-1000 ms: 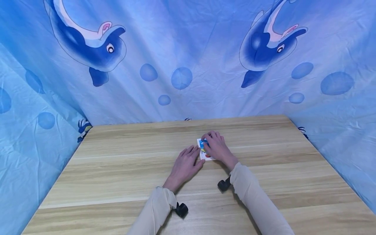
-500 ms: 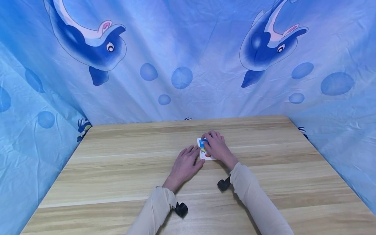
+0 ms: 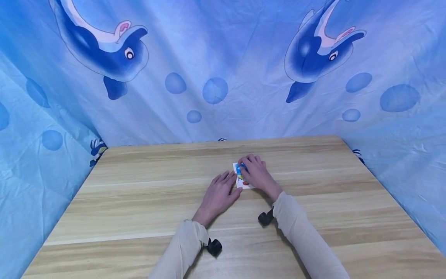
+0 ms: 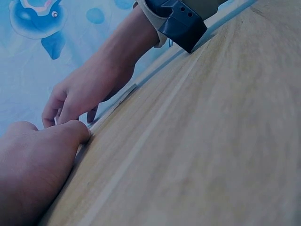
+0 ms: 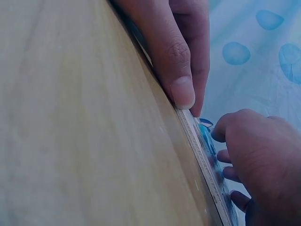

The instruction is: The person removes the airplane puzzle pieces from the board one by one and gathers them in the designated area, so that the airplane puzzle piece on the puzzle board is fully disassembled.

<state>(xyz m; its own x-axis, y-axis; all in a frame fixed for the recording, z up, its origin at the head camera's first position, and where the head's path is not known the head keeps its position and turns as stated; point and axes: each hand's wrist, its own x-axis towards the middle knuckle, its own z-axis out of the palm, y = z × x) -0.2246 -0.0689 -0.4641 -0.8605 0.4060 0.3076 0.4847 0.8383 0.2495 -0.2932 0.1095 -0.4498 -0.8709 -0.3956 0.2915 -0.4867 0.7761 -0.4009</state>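
A small white-bordered picture board (image 3: pixel 246 185) lies flat on the wooden table, printed in blue, yellow and red. My left hand (image 3: pixel 217 195) lies along its left side, fingers stretched out, fingertips at that edge. In the right wrist view the left thumb (image 5: pixel 183 92) presses against the board's thick side edge (image 5: pixel 200 153). Over the board, my right hand (image 3: pixel 258 174) has its fingers bent down, covering much of the picture. A small blue piece (image 5: pixel 206 123) shows raised at its thumb tip, pinched and largely hidden by the fingers.
Bare wooden table (image 3: pixel 139 205) surrounds the board. Behind it hangs a blue curtain (image 3: pixel 254 116) with dolphins and bubbles. Each sleeve carries a black wrist camera, the left one (image 3: pixel 214 247) and the right one (image 3: pixel 265 219), both close above the tabletop.
The head view has tilted very slightly. Both hands and the board keep nearly the same places, with only a tiny shift of the right thumb.
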